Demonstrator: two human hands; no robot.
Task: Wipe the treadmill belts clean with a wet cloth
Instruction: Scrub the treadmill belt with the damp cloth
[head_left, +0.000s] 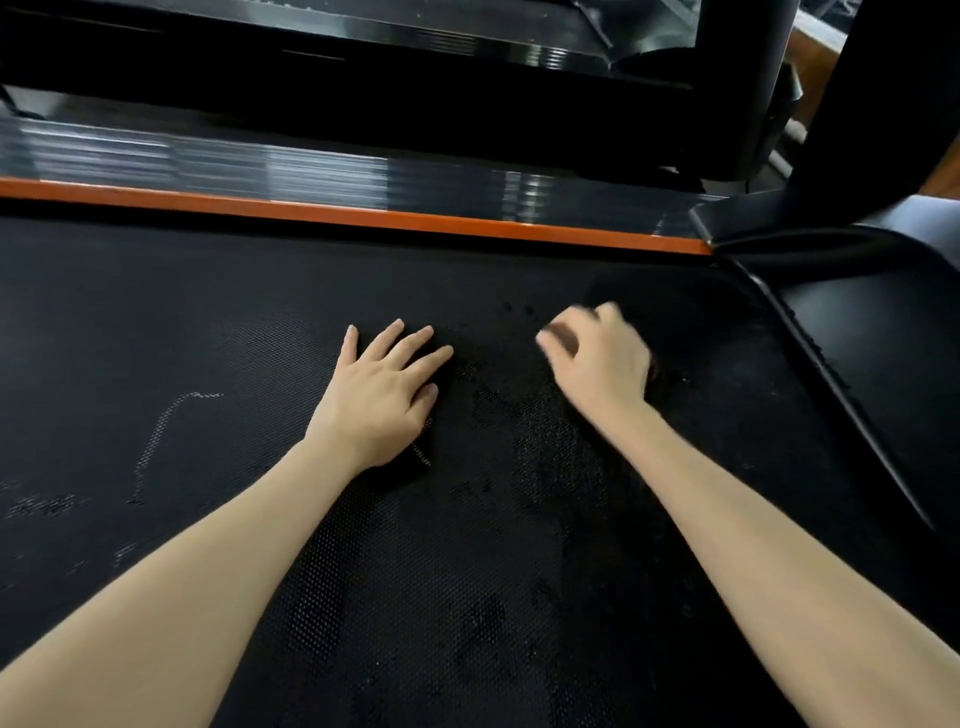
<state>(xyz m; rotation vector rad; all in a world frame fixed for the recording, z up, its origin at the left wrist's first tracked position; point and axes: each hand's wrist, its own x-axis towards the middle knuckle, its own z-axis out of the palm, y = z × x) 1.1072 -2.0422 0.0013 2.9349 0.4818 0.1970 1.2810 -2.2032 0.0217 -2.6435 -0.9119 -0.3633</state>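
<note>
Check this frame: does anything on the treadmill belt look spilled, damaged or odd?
No damage shows. The belt carries uneven dark wet-looking blotches between the left hand and the right hand, and a pale crooked streak at left, likely residue. The right hand is motion-blurred.

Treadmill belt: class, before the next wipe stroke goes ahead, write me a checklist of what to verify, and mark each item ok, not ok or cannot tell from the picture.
1. Cloth under control: ok. The left hand rests flat on it, fingers spread.
2. Right hand empty: cannot tell. It is blurred, with its fingers curled.
3. Belt dampened: ok in part. Damp patches darken it between the arms.
4. Pale marks on the left of the belt wiped off: not ok. They show plainly.
5. Stretch from the hands to the orange strip free of loose things: ok.
</note>
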